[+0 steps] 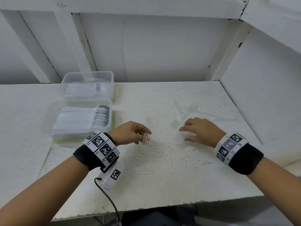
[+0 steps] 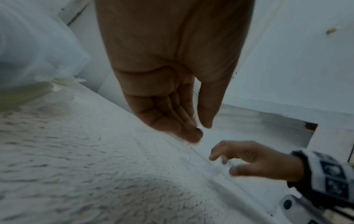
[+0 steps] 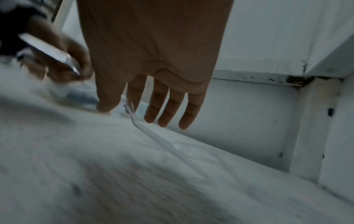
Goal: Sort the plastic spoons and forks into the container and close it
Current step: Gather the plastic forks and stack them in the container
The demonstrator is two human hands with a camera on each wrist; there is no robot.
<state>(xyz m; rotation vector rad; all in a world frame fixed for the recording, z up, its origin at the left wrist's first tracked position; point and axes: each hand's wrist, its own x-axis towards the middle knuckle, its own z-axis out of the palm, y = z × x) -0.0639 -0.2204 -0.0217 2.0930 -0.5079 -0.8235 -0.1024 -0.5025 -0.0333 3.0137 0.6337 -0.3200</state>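
Observation:
My left hand (image 1: 147, 134) hovers over the table's middle and pinches a clear plastic fork (image 1: 146, 140), tines toward me. In the left wrist view the thumb and fingers (image 2: 193, 133) meet on it. My right hand (image 1: 185, 133) is low over the table with fingers spread; its thumb and index finger flank the tine end of another clear fork (image 3: 134, 116) lying on the surface. A clear spoon (image 1: 176, 121) and more clear cutlery (image 1: 187, 110) lie just beyond that hand. At the left stand two clear containers without lids: the near one (image 1: 48, 121) holds stacked spoons, the far one (image 1: 112, 79) more cutlery.
The white table (image 1: 162, 168) is boxed in by a back wall and a right side panel (image 1: 260, 95). Its front edge runs close to my forearms. A cable hangs from the left wrist camera (image 1: 112, 176). A yellow-green lid edge (image 1: 68, 141) shows under the near container.

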